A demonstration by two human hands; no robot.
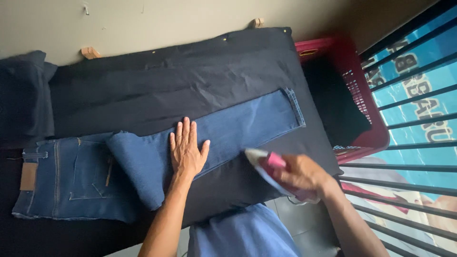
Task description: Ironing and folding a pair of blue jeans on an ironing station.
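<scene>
Both your hands work on the jeans (157, 157), which lie on the dark board (190, 81): your left hand (186, 151) presses flat and wide on the leg to hold it smooth, while your right hand (302, 173) grips the iron (266, 164) at the board's edge.

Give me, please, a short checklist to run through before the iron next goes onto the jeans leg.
1. Left hand flat on the jeans leg, pinning it: ok.
2. Right hand gripping the pink and white iron: ok.
3. Iron off the denim, over the dark cloth covering the board: ok.
4. Leg smooth past the left hand: ok, no big creases seen.
5. Left-hand fingers out of the iron's path: not ok, they lie close.
6. Iron hot: cannot tell.
</scene>
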